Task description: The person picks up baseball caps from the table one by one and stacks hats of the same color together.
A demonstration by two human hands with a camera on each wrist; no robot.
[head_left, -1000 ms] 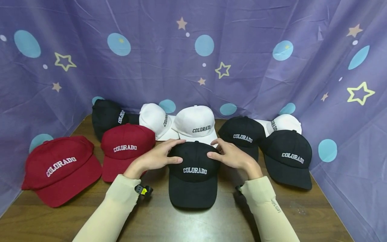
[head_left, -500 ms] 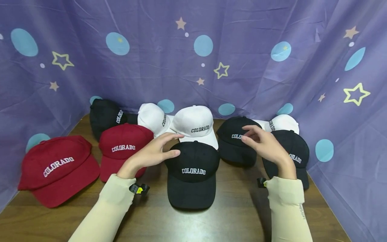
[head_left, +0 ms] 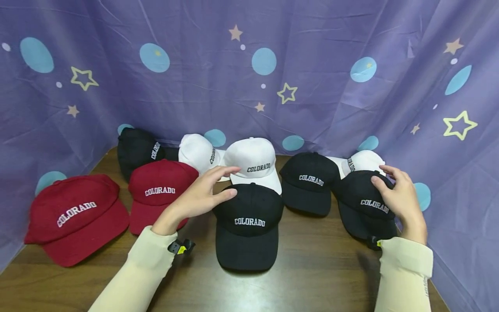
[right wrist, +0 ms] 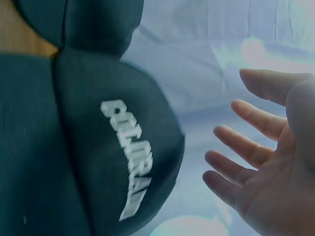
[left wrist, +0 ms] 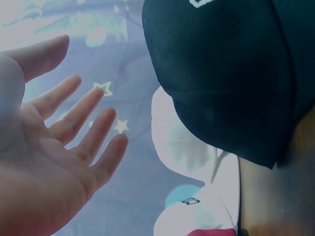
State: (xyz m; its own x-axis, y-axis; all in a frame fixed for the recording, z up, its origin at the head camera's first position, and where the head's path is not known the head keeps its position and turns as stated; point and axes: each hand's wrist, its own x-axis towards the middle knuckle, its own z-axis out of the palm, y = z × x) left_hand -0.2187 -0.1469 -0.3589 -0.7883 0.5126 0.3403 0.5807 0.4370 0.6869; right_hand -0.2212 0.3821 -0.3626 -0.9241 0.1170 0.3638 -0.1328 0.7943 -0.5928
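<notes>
A black COLORADO cap [head_left: 249,225] rests at the centre front, its brim toward the viewer. My left hand [head_left: 199,195] hovers at its upper left with fingers spread; the left wrist view shows that palm [left wrist: 59,147] apart from the dark cap [left wrist: 226,73]. Over at the far right, my right hand [head_left: 401,199] is beside another black cap [head_left: 368,199], fingers extended near its crown. A gap separates the right hand [right wrist: 266,152] from that cap's lettered front [right wrist: 123,147] in the right wrist view. Neither hand holds anything.
Two red caps [head_left: 78,216] [head_left: 163,184] sit on the left. Behind them are a black cap [head_left: 136,151] and a white cap [head_left: 195,151]. A white cap [head_left: 251,158] stands behind the centre one; black [head_left: 309,180] and white [head_left: 364,160] caps are right of it. A purple curtain [head_left: 218,108] backs the wooden table [head_left: 304,268].
My right hand has left the centre black cap and moved right to the far-right black cap. My left hand has lifted slightly away from the centre cap.
</notes>
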